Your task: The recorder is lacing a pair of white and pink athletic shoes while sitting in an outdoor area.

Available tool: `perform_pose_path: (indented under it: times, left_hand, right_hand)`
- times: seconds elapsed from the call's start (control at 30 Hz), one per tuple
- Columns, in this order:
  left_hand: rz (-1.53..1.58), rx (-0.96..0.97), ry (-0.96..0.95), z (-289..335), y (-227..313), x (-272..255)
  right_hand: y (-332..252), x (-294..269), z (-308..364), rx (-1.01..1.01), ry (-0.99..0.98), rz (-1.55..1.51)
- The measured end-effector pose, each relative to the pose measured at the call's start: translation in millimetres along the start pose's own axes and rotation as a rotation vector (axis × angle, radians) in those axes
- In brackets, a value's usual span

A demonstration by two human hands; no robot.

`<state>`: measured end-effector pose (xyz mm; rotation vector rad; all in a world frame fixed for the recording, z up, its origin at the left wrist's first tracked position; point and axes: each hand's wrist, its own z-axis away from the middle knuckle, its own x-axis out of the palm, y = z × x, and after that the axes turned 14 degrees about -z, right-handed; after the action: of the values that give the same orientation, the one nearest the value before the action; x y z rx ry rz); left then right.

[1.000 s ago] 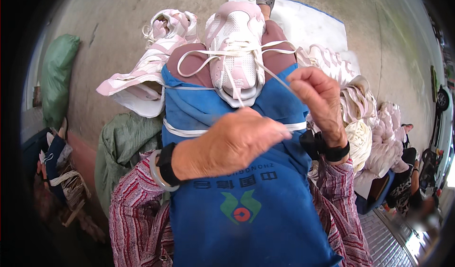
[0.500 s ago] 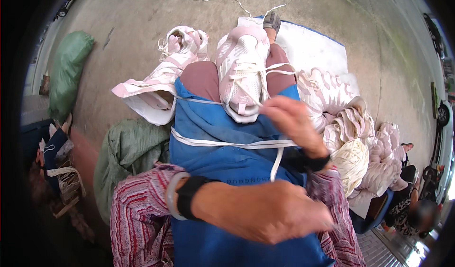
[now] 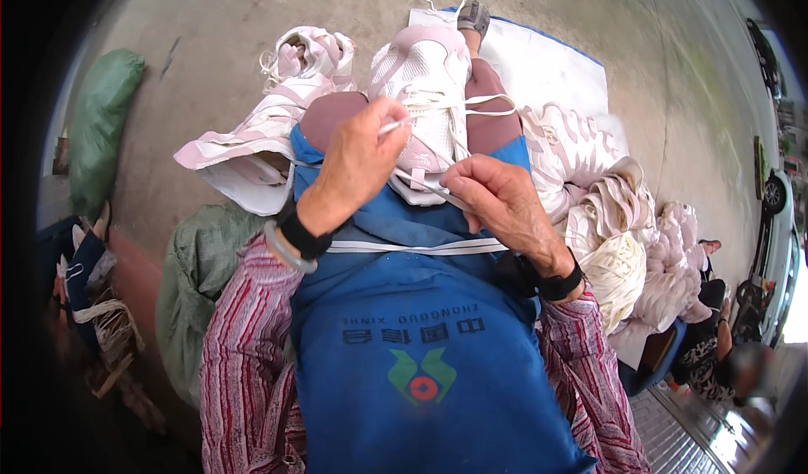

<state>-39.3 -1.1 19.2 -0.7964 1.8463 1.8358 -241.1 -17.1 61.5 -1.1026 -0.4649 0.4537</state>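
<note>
A white and pink shoe upper [image 3: 421, 63] lies across my knees. White shoelace [image 3: 438, 99] crosses its front, and a loop of it sticks out on the right. At the upper's left edge, my left hand [image 3: 358, 158] pinches a white lace end between thumb and fingers. Close to the near end of the upper, my right hand [image 3: 503, 198] has thumb and forefinger closed on a stretch of the shoelace. The blue apron [image 3: 438, 293] covers my lap beneath, with a white flat cord [image 3: 412, 247] running across it.
Pink and white shoe uppers [image 3: 252, 137] are piled left of my knees. More stacked uppers [image 3: 581, 150] and a bundle of cream laces [image 3: 619, 268] sit at the right. Green sacks [image 3: 105, 129] stand at the left; a white sheet [image 3: 547, 66] lies ahead. Another person sits far right.
My left hand has swung from low over the apron at the right up to the upper's left side. My right hand stays near the upper, now pinching the lace in plain sight.
</note>
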Motion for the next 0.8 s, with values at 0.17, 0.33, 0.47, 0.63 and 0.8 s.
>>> perform_pose_path:
  times: [0.17,0.33,0.47,0.63,0.8]
  left_hand:
    - [-0.194,0.043,-0.033,-16.1,-12.2,10.1]
    - [-0.234,0.098,-0.05,-18.9,-17.2,11.2]
    - [-0.13,-0.024,-0.134,-26.8,-19.6,1.8]
    - [0.337,-0.472,-0.389,-25.5,-18.5,-2.1]
    - [0.42,-0.5,-0.331,-21.9,-14.4,3.3]
  right_hand:
    - [3.0,6.1,-7.3,0.041,0.018,0.012]
    - [7.6,11.8,-12.6,-0.066,-0.089,0.01]
    - [10.4,11.1,-15.9,-0.137,-0.104,0.09]
    - [12.7,4.8,-11.1,-0.063,-0.078,0.051]
    - [0.5,-0.4,-0.7,0.023,-0.089,0.018]
